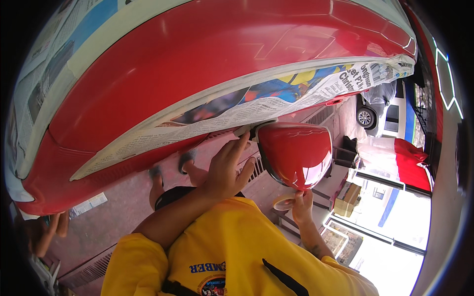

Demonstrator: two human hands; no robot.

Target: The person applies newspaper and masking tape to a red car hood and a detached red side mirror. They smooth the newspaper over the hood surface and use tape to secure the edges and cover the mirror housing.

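Note:
A glossy red side mirror (pixel 296 150) juts from the red car body (pixel 207 49). Newspaper (pixel 266 106), bordered with pale masking tape, covers the window strip beside it. My left hand (pixel 228 170) reaches to the mirror's base, its index finger stretched out against a pale bit there and the thumb held apart. Just what lies under that fingertip is too small to tell. Below the mirror's lower edge, my right hand (pixel 302 207) grips a roll of masking tape (pixel 284 202). Its fingers are partly hidden behind the mirror's rim.
Another person's legs (pixel 48 232) show at the lower left, near a paper sheet (pixel 89 205) on the floor (pixel 118 222). To the right are a cardboard box (pixel 347 198), a red cloth (pixel 411 165) and a parked vehicle (pixel 380 111). Floor grates run along the ground.

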